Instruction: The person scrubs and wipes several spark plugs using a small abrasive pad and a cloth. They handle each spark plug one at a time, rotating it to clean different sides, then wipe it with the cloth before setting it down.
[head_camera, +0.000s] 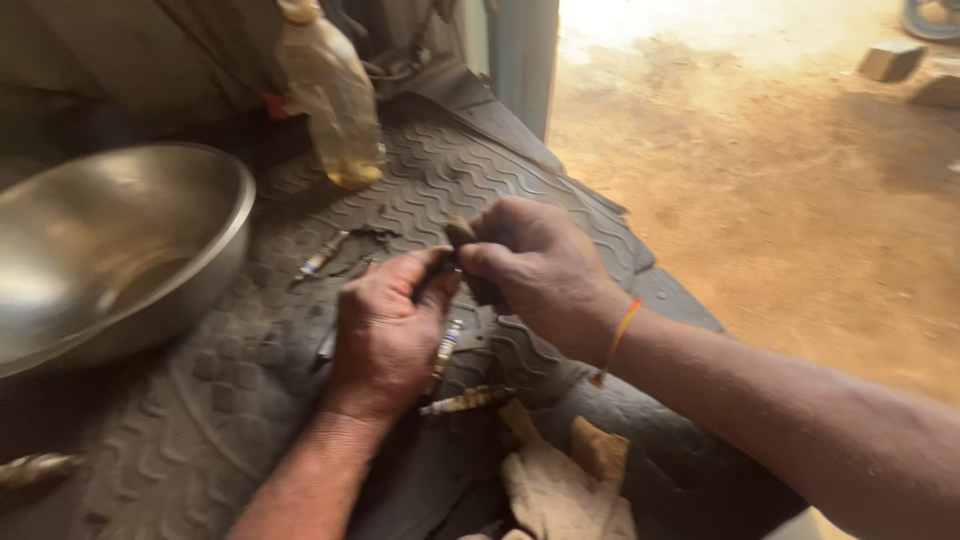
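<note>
The black rubber mat (420, 190) ended at a slanted edge on the right, and beyond it lay open bare ground (800, 200) with much free room. On the left, a large metal bowl (110, 250) stood close to the hands and limited the space there. A plastic bottle (335, 100) with yellowish liquid stood behind, at the far side of the mat.

Both hands met above the middle of the mat. The left hand (385, 335) and the right hand (535, 270) pinched together one small dark part (462, 236), fingers closed tight around it. Its long axis seemed to run from near to far, the upper end pointing away from the person, but most of it was hidden and blurred.

The part looked dark and dirty. Similar spark plugs lay on the mat: one (320, 257) near the bowl, one (470, 400) just below the left hand. A brown rag (565, 480) lay at the near edge.
</note>
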